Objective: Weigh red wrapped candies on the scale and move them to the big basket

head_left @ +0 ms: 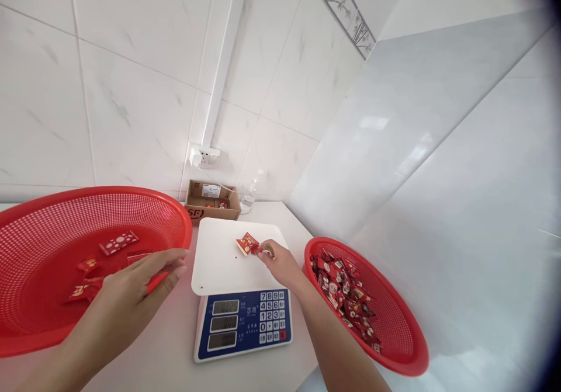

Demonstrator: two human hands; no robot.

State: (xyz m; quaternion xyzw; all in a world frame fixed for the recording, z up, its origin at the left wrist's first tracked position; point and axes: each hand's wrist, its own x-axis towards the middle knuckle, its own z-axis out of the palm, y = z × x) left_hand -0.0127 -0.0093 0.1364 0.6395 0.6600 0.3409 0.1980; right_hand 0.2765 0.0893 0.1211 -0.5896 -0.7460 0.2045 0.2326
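Head view showed a pale counter (pixel 151 354) with its far side against a tiled wall (pixel 135 111) and its right edge slanting away behind the right basket (pixel 418 351). A narrow bare strip of counter ran between the left basket (pixel 109 190) and the scale (pixel 245 328), widening toward the near side; another strip lay to the right of the scale, crossed by the right forearm. Behind the scale, a cardboard box (pixel 195 213) and a clear bottle (pixel 249 190) took up the space toward the wall. The left basket's rim came close to the scale's white platform (pixel 214 275), most of which was bare, leaving room on every side of the red packet (pixel 248 243) that lay toward its middle.

The right hand (pixel 280 260) reached over the platform's right side, its grip closed in a pinch on a small green-and-red packet (pixel 268 250) at the fingertips, right beside the red packet; whether those two touched could not be told. The left hand (pixel 131 287) hung over the right side of the left basket, its grip loosely parted, thumb apart from the fingers, with no hold on anything visible. A few wrapped pieces (pixel 118 243) lay scattered inside that basket, while many red packets (pixel 346 292) were heaped in the right one.
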